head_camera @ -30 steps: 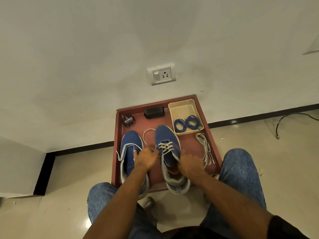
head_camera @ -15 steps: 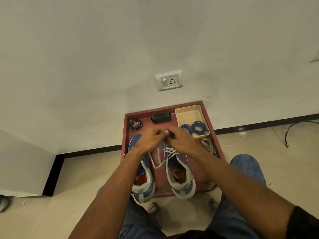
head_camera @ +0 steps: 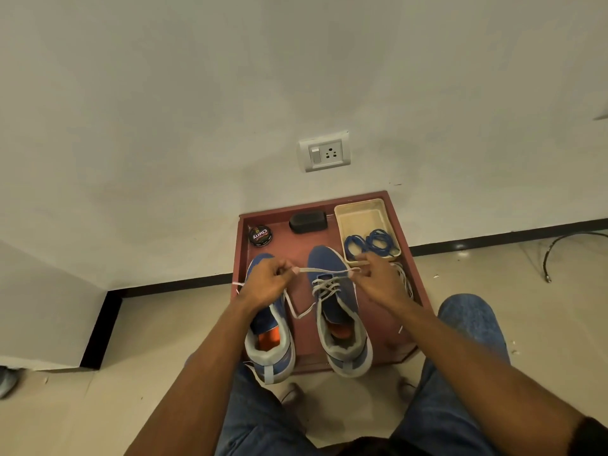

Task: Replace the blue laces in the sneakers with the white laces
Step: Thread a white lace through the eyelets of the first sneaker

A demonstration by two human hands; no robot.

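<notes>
Two blue sneakers stand on a dark red tray (head_camera: 408, 258). The right sneaker (head_camera: 339, 311) carries a white lace (head_camera: 324, 270) through its eyelets. My left hand (head_camera: 266, 281) pinches one end of that lace above the left sneaker (head_camera: 268, 343). My right hand (head_camera: 378, 281) pinches the other end, and the lace is stretched level between both hands over the right sneaker's toe. A slack part of it droops between the shoes. The blue laces (head_camera: 371, 243) lie coiled in a beige dish (head_camera: 357, 210) at the tray's back right.
A second white lace (head_camera: 405, 280) lies by the tray's right edge, partly behind my right hand. A round polish tin (head_camera: 260, 235) and a black brush (head_camera: 307, 221) sit at the tray's back. My knees flank the tray; a black cable (head_camera: 559, 250) lies on the floor at right.
My hands, which met together over the sneaker toes half a second ago, have drawn apart sideways, pulling the white lace taut between them.
</notes>
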